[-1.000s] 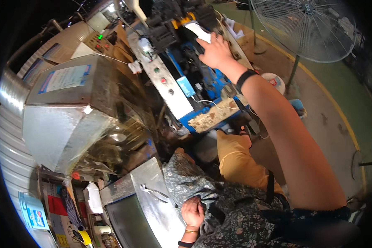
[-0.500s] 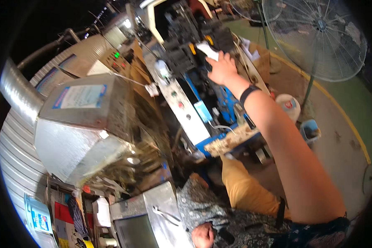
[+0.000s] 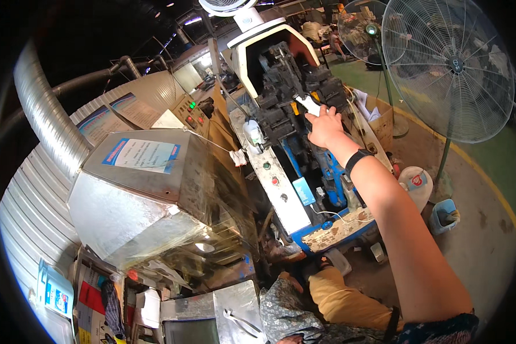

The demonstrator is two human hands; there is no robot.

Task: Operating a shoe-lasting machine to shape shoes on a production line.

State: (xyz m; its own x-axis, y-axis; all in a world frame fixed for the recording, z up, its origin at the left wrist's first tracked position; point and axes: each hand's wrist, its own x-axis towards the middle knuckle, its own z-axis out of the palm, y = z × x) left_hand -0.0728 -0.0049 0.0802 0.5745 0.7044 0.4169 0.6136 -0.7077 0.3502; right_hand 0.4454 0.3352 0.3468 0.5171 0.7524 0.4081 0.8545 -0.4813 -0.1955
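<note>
The right hand (image 3: 325, 129) is at the near end of a white piece (image 3: 309, 104), but I cannot tell if it pinches. The left hand (image 3: 290, 339) barely shows, grip hidden. The piece looks light, stiff and slippery, best held by its edges. It sits on a black machine (image 3: 275, 119).

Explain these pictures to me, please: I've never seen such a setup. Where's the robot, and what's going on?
There is no robot here, just a person working bare-handed. The view comes from a wide camera on their head, which makes straight edges bend. The right hand reaches out to a white piece on a black-and-blue machine; its fingers touch it, though how firmly is unclear. The left hand barely shows at the bottom edge. Near it, pliers lie on a metal surface. At the right stands a large fan.
</note>
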